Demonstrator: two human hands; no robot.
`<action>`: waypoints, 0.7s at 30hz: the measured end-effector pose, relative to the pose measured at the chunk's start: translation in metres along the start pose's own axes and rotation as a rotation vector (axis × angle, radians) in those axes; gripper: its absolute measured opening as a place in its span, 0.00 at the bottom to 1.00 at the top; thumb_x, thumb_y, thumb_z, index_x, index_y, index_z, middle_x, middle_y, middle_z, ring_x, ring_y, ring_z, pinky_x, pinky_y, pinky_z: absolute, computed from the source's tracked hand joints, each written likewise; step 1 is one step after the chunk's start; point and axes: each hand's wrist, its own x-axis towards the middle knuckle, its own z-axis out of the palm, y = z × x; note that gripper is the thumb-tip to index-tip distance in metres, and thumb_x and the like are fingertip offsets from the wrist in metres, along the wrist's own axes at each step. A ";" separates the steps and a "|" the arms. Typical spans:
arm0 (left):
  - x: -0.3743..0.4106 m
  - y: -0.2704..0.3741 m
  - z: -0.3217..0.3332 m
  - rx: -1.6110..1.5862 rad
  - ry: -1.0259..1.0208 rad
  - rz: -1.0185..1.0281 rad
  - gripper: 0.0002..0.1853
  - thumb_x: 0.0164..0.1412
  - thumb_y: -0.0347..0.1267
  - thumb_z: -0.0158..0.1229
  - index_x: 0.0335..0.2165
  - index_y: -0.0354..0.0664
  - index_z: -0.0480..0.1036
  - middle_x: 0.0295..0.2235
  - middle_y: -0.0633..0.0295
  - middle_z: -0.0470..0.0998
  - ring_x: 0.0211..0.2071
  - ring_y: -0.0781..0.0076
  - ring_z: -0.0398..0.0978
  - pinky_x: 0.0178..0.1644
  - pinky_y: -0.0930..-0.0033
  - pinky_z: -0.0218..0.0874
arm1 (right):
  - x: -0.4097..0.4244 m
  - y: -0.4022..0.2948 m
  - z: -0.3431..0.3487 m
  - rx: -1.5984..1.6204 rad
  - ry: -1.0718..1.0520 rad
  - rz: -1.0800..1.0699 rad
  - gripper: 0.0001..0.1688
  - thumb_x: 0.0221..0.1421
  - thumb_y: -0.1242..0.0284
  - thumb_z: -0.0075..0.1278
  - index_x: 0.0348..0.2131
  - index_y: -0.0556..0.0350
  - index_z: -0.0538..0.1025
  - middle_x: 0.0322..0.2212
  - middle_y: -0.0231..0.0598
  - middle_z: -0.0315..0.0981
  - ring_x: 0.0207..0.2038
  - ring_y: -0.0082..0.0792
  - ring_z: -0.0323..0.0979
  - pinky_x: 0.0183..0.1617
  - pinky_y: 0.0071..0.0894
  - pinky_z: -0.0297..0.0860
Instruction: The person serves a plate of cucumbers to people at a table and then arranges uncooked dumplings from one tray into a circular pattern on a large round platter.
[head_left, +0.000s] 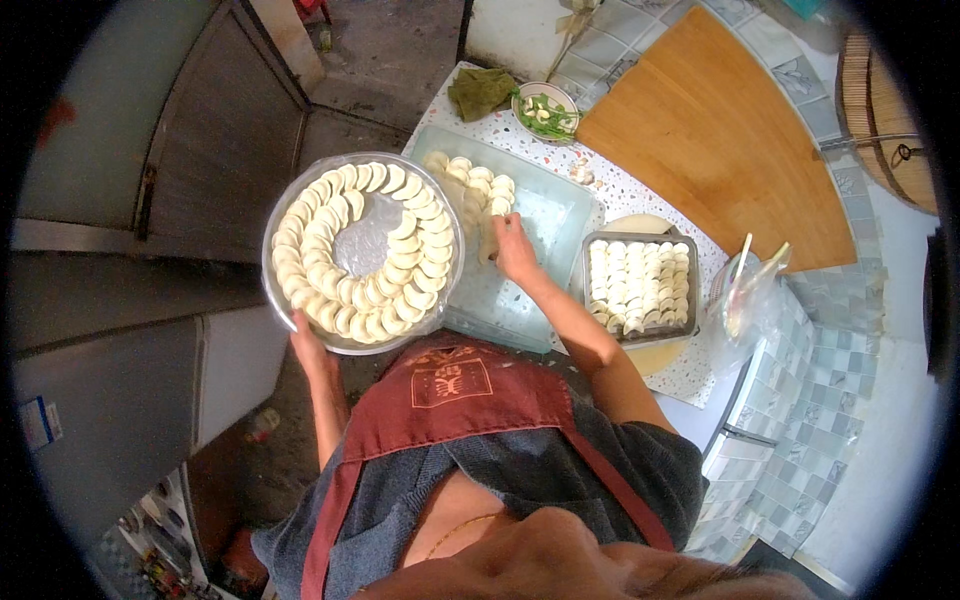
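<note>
My left hand (311, 345) grips the lower left rim of a round metal tray (360, 244), which looks lined with clear plastic film. Crescent-shaped dumplings (405, 304) lie on it in overlapping rings around a bare centre. My right hand (515, 251) reaches into a pale green translucent rectangular tray (551, 214), its fingertips at the near end of a short row of dumplings (480, 180). Whether the fingers grip a dumpling is unclear. The round tray overlaps the left side of the rectangular one and hides part of it.
A dark rectangular pan (641, 337) full of dumplings stands on the speckled countertop (686, 386). Behind are a bowl with greens and garlic (545, 112), a green cloth (480, 94) and a large wooden board (720, 150). At right is a clear plastic bag (742, 315).
</note>
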 end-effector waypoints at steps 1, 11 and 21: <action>-0.003 0.003 0.003 0.003 0.009 -0.006 0.33 0.66 0.45 0.49 0.57 0.28 0.59 0.54 0.47 0.68 0.51 0.58 0.70 0.53 0.58 0.63 | 0.002 -0.001 0.001 0.025 -0.014 0.043 0.42 0.35 0.85 0.61 0.51 0.57 0.61 0.47 0.54 0.56 0.45 0.61 0.66 0.45 0.50 0.70; -0.003 0.003 0.005 -0.049 0.039 -0.055 0.29 0.68 0.40 0.46 0.58 0.28 0.57 0.54 0.49 0.67 0.52 0.58 0.69 0.55 0.59 0.61 | -0.003 -0.012 0.022 0.235 0.063 0.252 0.45 0.36 0.79 0.67 0.50 0.64 0.56 0.46 0.60 0.57 0.49 0.64 0.62 0.52 0.51 0.64; 0.000 -0.002 0.009 0.005 0.000 -0.019 0.32 0.66 0.45 0.47 0.56 0.28 0.60 0.53 0.49 0.68 0.51 0.59 0.70 0.53 0.59 0.63 | 0.010 0.029 0.043 0.364 0.165 0.483 0.32 0.48 0.73 0.59 0.49 0.68 0.62 0.47 0.61 0.62 0.49 0.56 0.65 0.52 0.44 0.64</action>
